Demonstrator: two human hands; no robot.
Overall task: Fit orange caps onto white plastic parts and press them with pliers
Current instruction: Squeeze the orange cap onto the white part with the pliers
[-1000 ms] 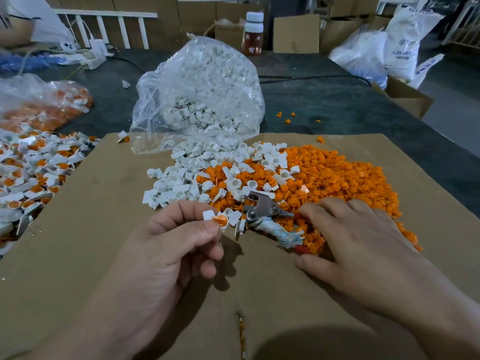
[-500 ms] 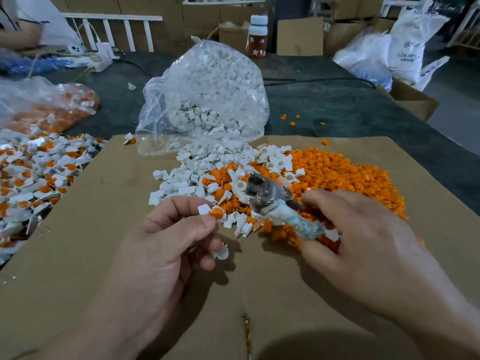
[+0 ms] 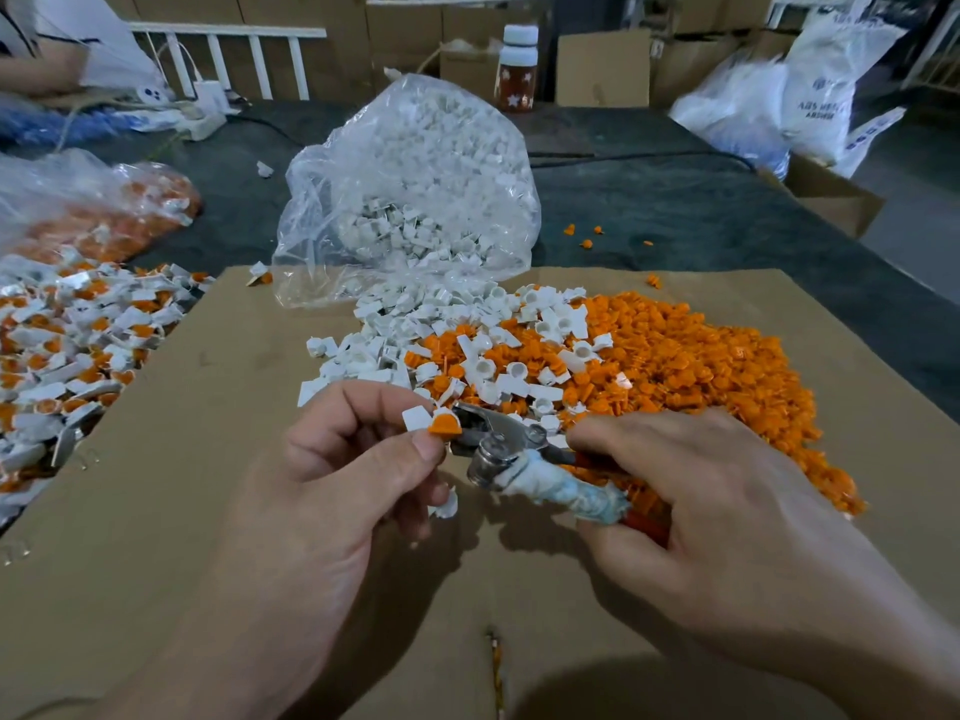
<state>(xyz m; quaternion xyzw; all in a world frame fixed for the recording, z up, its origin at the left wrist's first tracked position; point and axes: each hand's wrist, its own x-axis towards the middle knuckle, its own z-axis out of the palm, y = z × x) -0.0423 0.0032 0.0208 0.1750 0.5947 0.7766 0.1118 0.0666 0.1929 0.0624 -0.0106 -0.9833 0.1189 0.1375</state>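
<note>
We note the left hand point(image 3: 332, 475) with thumb and forefinger pinching a white plastic part point(image 3: 417, 419) fitted with an orange cap point(image 3: 445, 425), held above the cardboard sheet point(image 3: 208, 459), just in front of the heap of loose caps point(image 3: 701, 366). The right hand point(image 3: 701, 511) is curled round the handles of the pliers point(image 3: 498, 444), whose metal nose touches the cap.
</note>
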